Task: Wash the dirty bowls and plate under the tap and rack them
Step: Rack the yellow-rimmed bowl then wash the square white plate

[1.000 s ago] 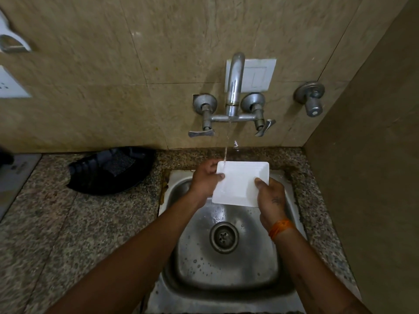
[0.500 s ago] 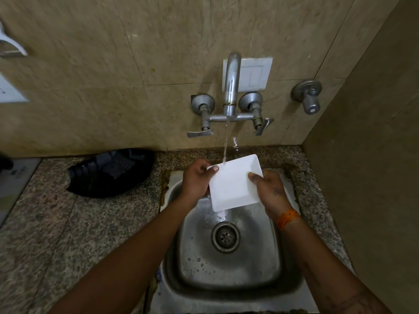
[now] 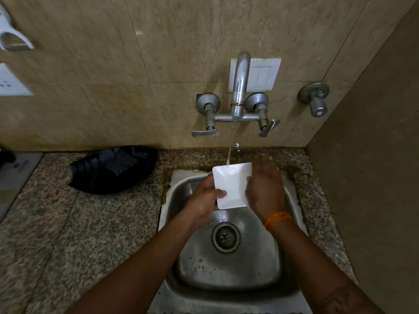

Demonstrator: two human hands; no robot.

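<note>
Plate: white square plate (image 3: 231,185), rounded corners, shallow rim, tilted; I hold it over the back of the sink (image 3: 229,266), above the drain (image 3: 225,237).
Surface: looks clean and wet-bright; no food marks I can make out.
Water: thin stream (image 3: 230,146) from the tap (image 3: 239,85) lands on the plate's far left corner.
Left hand: my left hand (image 3: 205,200) grips the plate's near left edge, thumb curled over the top face, fingers underneath and hidden.
Right hand: my right hand (image 3: 264,186) lies flat against the plate's right side, fingers straight and spread a little, blurred; it covers the right edge. An orange band (image 3: 277,219) sits on that wrist.
In the way: both hands hide the plate's side edges; the underside is out of sight.
Tap fittings: two lever handles (image 3: 268,128) below the spout; a separate round valve (image 3: 315,100) on the wall to the right.
Wall: beige tiles; white switch plate (image 3: 263,74) behind the spout.
Counter: speckled granite counter (image 3: 68,223) around the sink; black tray (image 3: 113,169) with a dark scrub pad (image 3: 120,162) in it, well left of the sink against the wall.
</note>
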